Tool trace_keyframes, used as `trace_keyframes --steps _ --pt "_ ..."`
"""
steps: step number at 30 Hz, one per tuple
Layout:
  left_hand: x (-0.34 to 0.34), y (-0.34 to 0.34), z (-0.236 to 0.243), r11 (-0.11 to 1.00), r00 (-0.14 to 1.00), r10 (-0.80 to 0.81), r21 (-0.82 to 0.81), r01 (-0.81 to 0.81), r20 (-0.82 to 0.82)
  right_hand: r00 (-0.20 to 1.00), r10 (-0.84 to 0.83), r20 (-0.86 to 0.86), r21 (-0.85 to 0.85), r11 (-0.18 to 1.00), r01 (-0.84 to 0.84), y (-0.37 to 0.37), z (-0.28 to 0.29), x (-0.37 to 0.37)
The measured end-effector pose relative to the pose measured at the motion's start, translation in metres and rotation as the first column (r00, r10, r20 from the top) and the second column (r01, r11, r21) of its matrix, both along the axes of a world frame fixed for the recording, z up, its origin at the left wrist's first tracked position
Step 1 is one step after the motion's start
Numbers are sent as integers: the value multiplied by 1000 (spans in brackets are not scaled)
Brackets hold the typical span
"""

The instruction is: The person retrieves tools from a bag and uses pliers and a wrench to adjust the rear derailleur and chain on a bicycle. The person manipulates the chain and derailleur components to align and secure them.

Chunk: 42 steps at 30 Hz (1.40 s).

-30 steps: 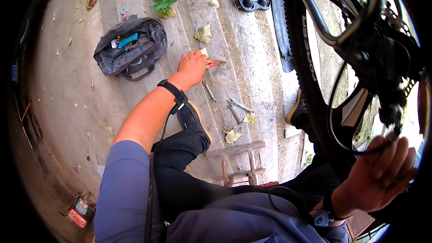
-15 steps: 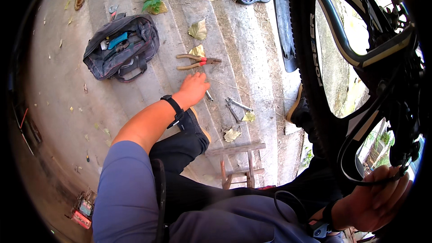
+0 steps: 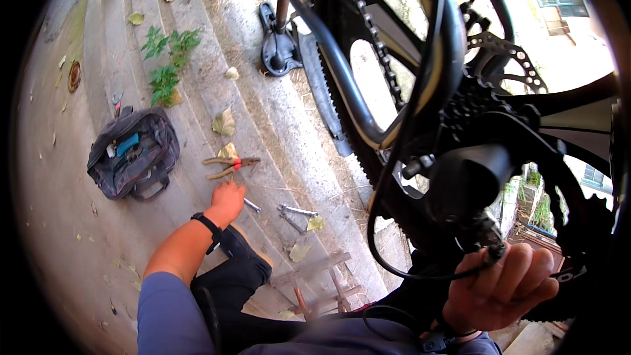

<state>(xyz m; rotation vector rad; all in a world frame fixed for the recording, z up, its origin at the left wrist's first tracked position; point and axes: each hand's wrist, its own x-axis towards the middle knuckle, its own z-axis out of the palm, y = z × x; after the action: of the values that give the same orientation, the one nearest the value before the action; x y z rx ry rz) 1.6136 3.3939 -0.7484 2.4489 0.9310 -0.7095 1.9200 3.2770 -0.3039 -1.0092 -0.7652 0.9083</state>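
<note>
My left hand (image 3: 228, 200) reaches down to the ribbed concrete, fingers curled over a thin silver tool (image 3: 252, 206) whose end sticks out beside them. The rest of that tool is hidden under the hand. Just beyond lie pliers (image 3: 230, 165) with tan and red handles. My right hand (image 3: 499, 283) is closed in a pinch on a black cable (image 3: 402, 273) at the bicycle's rear derailleur (image 3: 486, 233). The cable loops up from there beside the black frame. The rear sprockets (image 3: 470, 102) and a perforated brake disc (image 3: 509, 59) show above.
An open dark tool bag (image 3: 167, 138) stands at the left. Several silver tools (image 3: 297, 212) lie right of my left hand, with a small wooden stool (image 3: 315, 283) nearer me. A floor pump (image 3: 279, 46) stands farther off, beside the bicycle tyre (image 3: 342, 105). A green plant (image 3: 171, 59) grows from the concrete.
The view has turned right, so the bicycle fills more of it and the derailleur shows more fully. My left hand stays by the silver tool; my right hand still grips the cable.
</note>
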Motion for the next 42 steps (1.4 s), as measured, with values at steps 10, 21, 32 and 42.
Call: trace_keyframes --steps 10,21,32,42 --pt "-2 2 -6 1000 1000 11 1 -11 -10 989 -149 -19 8 989 149 18 0 -11" --pt "-14 -1 4 998 1000 -8 -65 9 21 986 -143 90 -16 989 145 26 1 -13" --pt "22 90 205 168 698 708 -986 -19 107 995 -26 99 37 999 22 33 3 -4" --pt "105 90 417 482 0 870 -851 210 493 996 46 70 92 994 -52 31 -3 2"
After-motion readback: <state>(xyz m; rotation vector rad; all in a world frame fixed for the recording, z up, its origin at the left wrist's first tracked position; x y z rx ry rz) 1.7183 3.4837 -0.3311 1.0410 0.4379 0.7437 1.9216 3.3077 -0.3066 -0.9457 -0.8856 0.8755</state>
